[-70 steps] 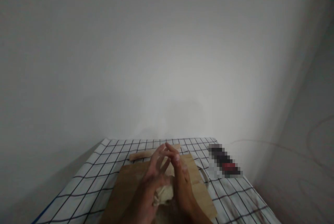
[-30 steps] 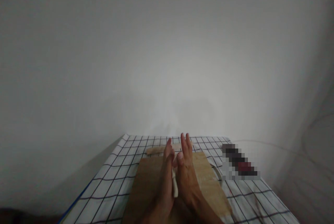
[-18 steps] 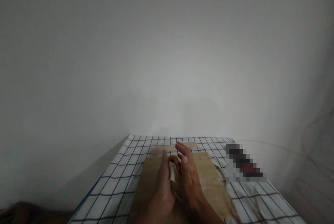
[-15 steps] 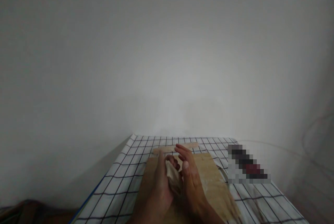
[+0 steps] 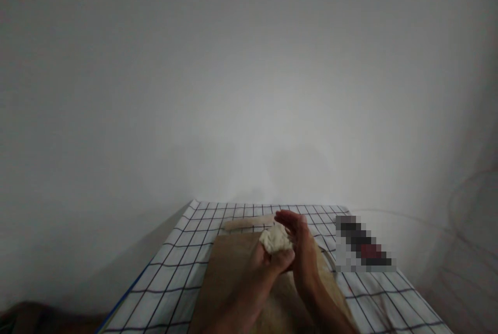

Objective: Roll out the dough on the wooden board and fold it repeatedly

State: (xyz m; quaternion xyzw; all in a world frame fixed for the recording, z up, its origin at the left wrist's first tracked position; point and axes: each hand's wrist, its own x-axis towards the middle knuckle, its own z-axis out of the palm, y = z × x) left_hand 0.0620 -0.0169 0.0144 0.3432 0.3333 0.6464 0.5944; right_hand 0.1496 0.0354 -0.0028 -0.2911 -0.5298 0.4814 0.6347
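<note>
A pale, lumpy piece of dough (image 5: 275, 239) rests in my left hand (image 5: 268, 264), whose thumb lies across its near side. The fingers beneath the dough are mostly hidden. My right hand (image 5: 304, 248) stands upright just to the right, fingers stretched and slightly cupped toward the dough; whether its palm touches the dough I cannot tell. Below both hands lies a wooden board (image 5: 225, 272) on the table. Behind it, partly covered by my right hand, is a pale wooden rolling pin (image 5: 247, 223).
A white cloth with a dark grid (image 5: 175, 266) covers the table. On the right is a blurred-out rectangular item (image 5: 363, 243), with a thin cable (image 5: 408, 216) behind it. A plain wall (image 5: 249, 90) rises at the table's far edge. Something dark brown (image 5: 35, 316) shows at lower left.
Both hands have shifted right. My left hand has turned so that the dough, earlier mostly enclosed between the palms, now shows on top. The view has moved slightly.
</note>
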